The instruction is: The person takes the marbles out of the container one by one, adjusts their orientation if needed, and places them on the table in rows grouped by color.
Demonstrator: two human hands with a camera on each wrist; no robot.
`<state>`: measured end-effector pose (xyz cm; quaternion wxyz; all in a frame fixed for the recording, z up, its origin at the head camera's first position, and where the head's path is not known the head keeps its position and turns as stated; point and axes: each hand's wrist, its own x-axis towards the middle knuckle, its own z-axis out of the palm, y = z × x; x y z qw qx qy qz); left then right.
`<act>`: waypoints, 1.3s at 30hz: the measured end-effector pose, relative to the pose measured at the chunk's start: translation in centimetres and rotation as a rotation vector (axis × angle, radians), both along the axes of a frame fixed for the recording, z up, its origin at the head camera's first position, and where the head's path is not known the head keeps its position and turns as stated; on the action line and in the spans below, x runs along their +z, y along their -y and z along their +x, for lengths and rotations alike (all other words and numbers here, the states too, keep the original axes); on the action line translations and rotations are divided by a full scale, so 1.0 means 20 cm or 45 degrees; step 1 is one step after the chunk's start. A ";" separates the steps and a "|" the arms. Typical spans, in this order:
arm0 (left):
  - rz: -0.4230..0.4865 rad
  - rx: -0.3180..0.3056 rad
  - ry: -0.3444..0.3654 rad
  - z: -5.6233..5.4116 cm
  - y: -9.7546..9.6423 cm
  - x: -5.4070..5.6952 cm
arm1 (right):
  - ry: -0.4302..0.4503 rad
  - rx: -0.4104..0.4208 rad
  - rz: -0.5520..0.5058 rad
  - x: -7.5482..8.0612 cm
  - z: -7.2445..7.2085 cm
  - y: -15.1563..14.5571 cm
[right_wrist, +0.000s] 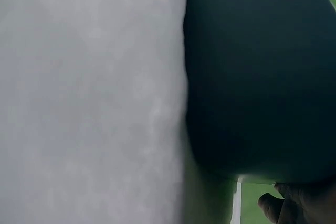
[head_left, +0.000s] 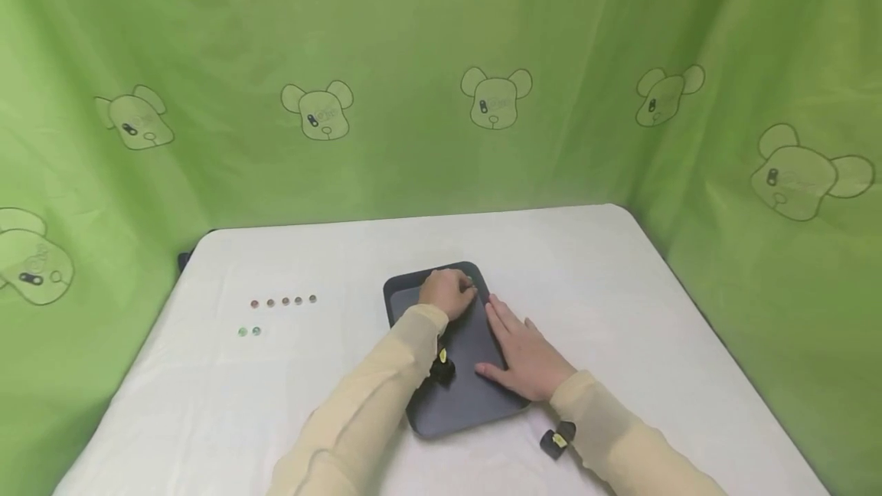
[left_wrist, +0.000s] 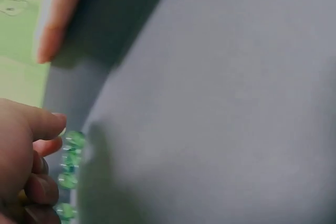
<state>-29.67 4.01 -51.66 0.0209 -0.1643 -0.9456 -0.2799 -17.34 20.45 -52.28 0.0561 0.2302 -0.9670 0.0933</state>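
A dark grey rectangular tray (head_left: 455,404) lies on the table, slightly turned. My left hand (head_left: 446,293) reaches into its far right corner. In the left wrist view, several clear green glass beads (left_wrist: 68,180) form a row along the tray wall. The left thumb and fingertip (left_wrist: 56,121) pinch a green bead at the end of that row, mostly hidden by the fingers. My right hand (head_left: 530,358) rests on the tray's right side, fingers straight along the outer wall and thumb over the rim.
Left of the tray, several reddish-brown beads (head_left: 285,301) lie in a row on the white table (head_left: 172,404). Two green beads (head_left: 249,331) sit nearer me below them. A green curtain (head_left: 413,21) with bear-head outlines surrounds the table.
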 end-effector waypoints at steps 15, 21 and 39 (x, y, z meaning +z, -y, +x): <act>0.138 -0.032 -0.177 0.15 0.30 0.29 | 0.055 -0.037 0.025 -0.02 0.00 0.00; 0.196 0.060 -0.180 0.20 0.55 0.29 | 0.017 -0.027 0.037 -0.02 0.00 0.01; 0.064 0.384 -0.068 0.27 1.17 0.10 | -0.023 -0.025 0.016 0.00 -0.02 0.03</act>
